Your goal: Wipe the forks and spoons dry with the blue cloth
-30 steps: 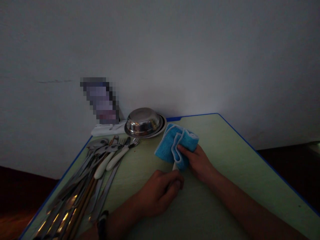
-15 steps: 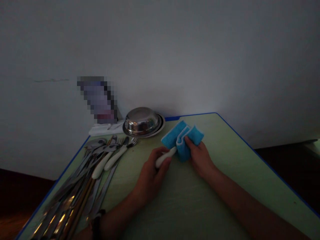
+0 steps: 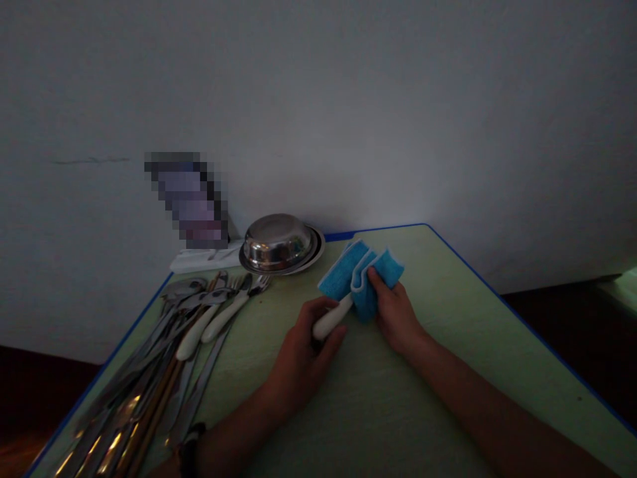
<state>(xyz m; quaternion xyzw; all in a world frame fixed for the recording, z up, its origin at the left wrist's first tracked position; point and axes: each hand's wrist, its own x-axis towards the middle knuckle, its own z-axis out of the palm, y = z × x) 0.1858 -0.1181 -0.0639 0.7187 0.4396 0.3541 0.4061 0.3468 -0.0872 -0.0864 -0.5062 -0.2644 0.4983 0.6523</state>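
Observation:
My left hand (image 3: 308,345) grips a piece of cutlery by its thick white handle (image 3: 331,320). The far end of that piece is hidden inside a folded blue cloth (image 3: 365,282), so I cannot tell its kind. My right hand (image 3: 398,312) pinches the cloth around it, thumb on top. Both hands are over the middle of the table. To the left lies a pile of cutlery (image 3: 164,358), with spoons, forks, wooden chopsticks and other white-handled pieces.
An upturned steel bowl (image 3: 279,240) rests on a metal plate at the back. Left of it, a blurred-out screen (image 3: 192,202) leans near the wall above a white item (image 3: 204,259). The green table (image 3: 472,345) has a blue edge.
My left thumb and fingers have loosened slightly on the white handle, showing more of it. The cloth stays in my right hand. The whole view has shifted a little.

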